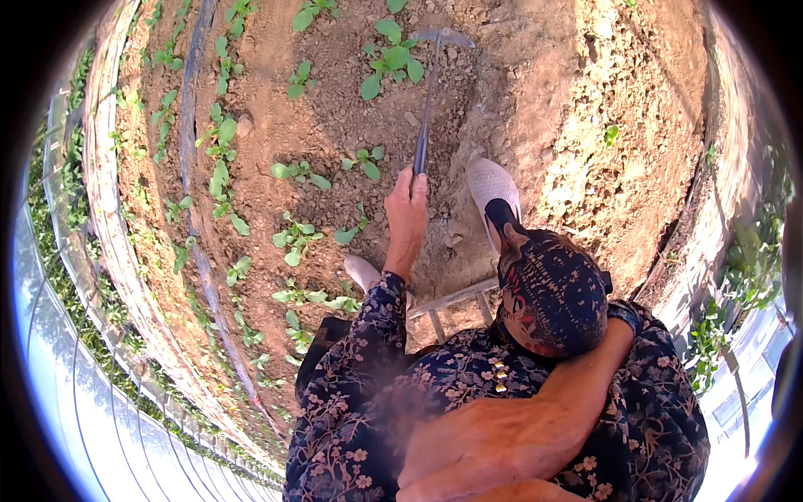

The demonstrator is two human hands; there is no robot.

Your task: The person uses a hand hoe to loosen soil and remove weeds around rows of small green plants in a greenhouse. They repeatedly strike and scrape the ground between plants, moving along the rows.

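My left hand [406, 204] is wrapped around the dark handle of a short-handled hoe [428, 110]. Its long shank reaches away from me. The hoe's flat metal blade [445, 37] is at the soil, just right of a leafy green seedling [392, 58]. Smaller seedlings [298, 237] grow to the left of my left hand. Close to the camera, my right hand [483, 436] is raised in front of my chest, its back towards the view. The fingers run off the bottom edge, so whether they hold anything is hidden.
Below me is a low wooden stool [455, 297]. My light knit shoes [494, 185] stand on the soil either side of my left hand. A drip hose [188, 119] runs along the seedling rows on the left. Greenhouse film [47, 351] curves beyond it.
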